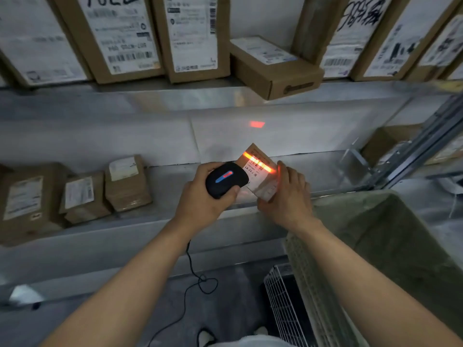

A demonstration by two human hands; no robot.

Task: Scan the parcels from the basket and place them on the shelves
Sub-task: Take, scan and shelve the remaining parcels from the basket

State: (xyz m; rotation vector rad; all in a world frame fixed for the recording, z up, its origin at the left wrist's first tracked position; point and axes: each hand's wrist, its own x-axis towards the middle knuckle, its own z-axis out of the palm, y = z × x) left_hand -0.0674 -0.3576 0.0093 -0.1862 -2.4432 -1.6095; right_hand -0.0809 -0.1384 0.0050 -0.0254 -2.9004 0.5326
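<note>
Gripping the scanner point(226, 179), left hand point(203, 199); right hand point(288, 196) clasped around the small parcel point(260, 171).

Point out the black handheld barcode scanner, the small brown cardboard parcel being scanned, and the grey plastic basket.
black handheld barcode scanner point(226, 178): head view, top of its housing.
small brown cardboard parcel point(260, 175): head view, its white label.
grey plastic basket point(390, 236): head view, inner wall.

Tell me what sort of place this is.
Probably a parcel depot or courier pickup storeroom. Metal shelves hold labelled cardboard boxes, some with handwritten numbers. The left hand aims a corded barcode scanner at a small parcel in the right hand.
</note>
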